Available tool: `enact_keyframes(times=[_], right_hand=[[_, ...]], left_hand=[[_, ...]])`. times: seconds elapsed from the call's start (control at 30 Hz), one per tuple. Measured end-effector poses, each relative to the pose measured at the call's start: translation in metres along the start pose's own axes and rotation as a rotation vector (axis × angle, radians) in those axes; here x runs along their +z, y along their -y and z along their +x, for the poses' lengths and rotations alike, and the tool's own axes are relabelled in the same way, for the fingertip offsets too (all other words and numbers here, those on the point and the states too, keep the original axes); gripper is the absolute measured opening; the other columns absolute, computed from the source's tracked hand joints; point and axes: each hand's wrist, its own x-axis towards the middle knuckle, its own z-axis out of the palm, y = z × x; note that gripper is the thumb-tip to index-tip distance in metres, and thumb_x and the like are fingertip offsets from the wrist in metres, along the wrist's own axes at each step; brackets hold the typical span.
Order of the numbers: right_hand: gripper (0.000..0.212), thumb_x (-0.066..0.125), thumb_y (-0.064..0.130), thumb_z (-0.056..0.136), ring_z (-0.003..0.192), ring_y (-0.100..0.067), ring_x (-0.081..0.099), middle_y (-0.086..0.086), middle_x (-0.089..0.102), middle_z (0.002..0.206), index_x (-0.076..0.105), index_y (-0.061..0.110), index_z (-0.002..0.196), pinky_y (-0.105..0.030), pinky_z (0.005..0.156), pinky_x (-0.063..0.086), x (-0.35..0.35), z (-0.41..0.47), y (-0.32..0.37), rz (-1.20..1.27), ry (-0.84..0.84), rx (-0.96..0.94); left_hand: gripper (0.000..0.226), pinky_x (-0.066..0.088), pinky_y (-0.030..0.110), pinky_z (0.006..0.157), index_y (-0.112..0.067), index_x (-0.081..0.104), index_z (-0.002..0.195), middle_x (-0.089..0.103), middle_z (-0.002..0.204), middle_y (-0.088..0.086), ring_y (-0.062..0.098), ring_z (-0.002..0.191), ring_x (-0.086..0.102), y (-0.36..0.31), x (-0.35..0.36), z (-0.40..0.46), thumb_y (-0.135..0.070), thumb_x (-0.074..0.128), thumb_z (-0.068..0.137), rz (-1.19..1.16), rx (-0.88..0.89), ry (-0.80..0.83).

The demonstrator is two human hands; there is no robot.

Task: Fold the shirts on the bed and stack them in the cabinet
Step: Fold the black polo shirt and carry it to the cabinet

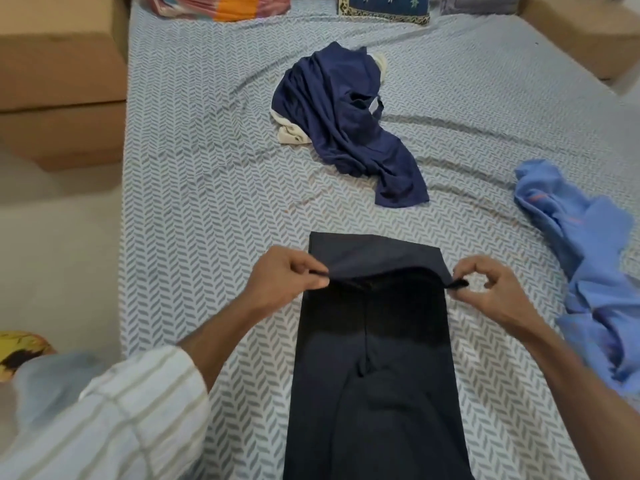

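A dark navy shirt (374,393) lies as a long narrow strip on the bed (194,202), running from the near edge toward the middle. Its far end is lifted and folded back toward me. My left hand (287,271) pinches the left corner of that fold, and my right hand (491,289) pinches the right corner, both just above the cloth. A crumpled blue shirt (346,126) lies further back at the bed's middle, over a small cream garment (291,131). A light blue shirt (585,261) lies bunched at the right edge.
Cardboard boxes stand at the left (59,81) and far right (588,32) of the bed. Patterned pillows (384,8) and striped bedding (221,5) lie along the head end. A yellow patterned item (20,348) shows at the lower left. No cabinet is in view.
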Motion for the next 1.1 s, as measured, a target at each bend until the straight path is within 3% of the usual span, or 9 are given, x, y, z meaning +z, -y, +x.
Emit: enact_keyframes(times=[0.17,0.33,0.47,0.53,0.7,0.8,0.93,1.03,1.1], right_hand=[[0.032,0.090,0.012,0.061,0.093,-0.007,0.062,0.004,0.062,0.094,0.072,0.035,0.075,-0.026,0.088,0.047,0.016,-0.049,-0.031,-0.090,0.170,0.125],[0.019,0.078,0.027,0.085,0.094,-0.019,0.063,-0.010,0.068,0.103,0.070,0.022,0.102,-0.029,0.085,0.048,0.017,-0.024,-0.026,0.276,0.026,0.379],[0.060,0.084,0.056,0.058,0.098,-0.019,0.067,-0.006,0.069,0.098,0.067,0.020,0.102,-0.041,0.097,0.051,0.032,0.020,-0.036,0.295,-0.022,0.483],[0.067,0.086,0.053,0.056,0.103,-0.020,0.067,-0.003,0.068,0.105,0.065,0.017,0.108,-0.044,0.101,0.051,0.037,0.038,-0.044,0.313,-0.042,0.491],[0.023,0.083,0.021,0.077,0.093,-0.017,0.062,-0.004,0.065,0.097,0.067,0.024,0.093,-0.041,0.094,0.051,0.037,0.062,-0.052,0.286,-0.035,0.455],[0.017,0.081,0.035,0.064,0.083,-0.018,0.064,-0.002,0.069,0.076,0.072,0.025,0.074,-0.058,0.101,0.047,0.039,0.065,-0.072,0.178,0.021,0.419],[0.034,0.074,0.050,0.055,0.093,-0.024,0.068,-0.004,0.070,0.080,0.069,0.027,0.080,-0.068,0.106,0.032,0.037,0.070,-0.081,0.113,0.053,0.426],[0.023,0.073,0.043,0.060,0.094,-0.024,0.067,0.008,0.066,0.079,0.066,0.026,0.074,-0.064,0.104,0.036,0.034,0.065,-0.073,0.121,0.031,0.416],[0.013,0.074,0.023,0.074,0.082,-0.020,0.064,0.000,0.063,0.078,0.061,0.019,0.074,-0.051,0.089,0.048,0.026,0.056,-0.055,0.257,0.017,0.399]], left_hand=[[0.017,0.049,0.022,0.063,-0.026,0.078,0.090,0.060,0.060,-0.008,0.003,0.055,0.056,0.032,0.006,-0.035,-0.012,0.080,0.080,0.140,-0.088,0.123],[0.017,0.054,0.034,0.067,-0.023,0.064,0.099,0.065,0.079,-0.001,0.013,0.064,0.061,0.025,0.006,-0.018,-0.022,0.073,0.085,0.056,-0.190,-0.065],[0.023,0.059,0.038,0.074,-0.018,0.068,0.097,0.068,0.088,-0.001,0.015,0.076,0.064,0.017,0.010,0.013,-0.038,0.072,0.087,0.038,-0.228,-0.168],[0.031,0.056,0.039,0.088,-0.016,0.066,0.107,0.068,0.100,-0.001,0.018,0.093,0.065,0.014,0.017,0.031,-0.040,0.071,0.089,0.093,-0.242,-0.191],[0.034,0.051,0.032,0.085,-0.015,0.059,0.106,0.065,0.101,-0.002,0.016,0.095,0.063,0.003,0.025,0.062,-0.037,0.075,0.086,0.134,-0.263,-0.163],[0.013,0.054,0.033,0.076,-0.013,0.067,0.085,0.069,0.082,0.003,0.019,0.081,0.066,0.002,0.029,0.071,-0.020,0.078,0.084,0.152,-0.298,-0.111],[0.027,0.056,0.045,0.081,-0.022,0.056,0.071,0.062,0.079,0.008,0.023,0.082,0.062,0.001,0.024,0.079,-0.004,0.075,0.080,0.015,-0.279,-0.127],[0.027,0.055,0.046,0.085,-0.022,0.053,0.078,0.062,0.087,0.012,0.024,0.085,0.062,-0.002,0.022,0.073,-0.004,0.073,0.083,-0.024,-0.274,-0.118],[0.027,0.056,0.039,0.080,-0.019,0.055,0.088,0.066,0.092,0.014,0.025,0.086,0.067,-0.010,0.020,0.061,-0.001,0.074,0.082,-0.094,-0.282,-0.119]])
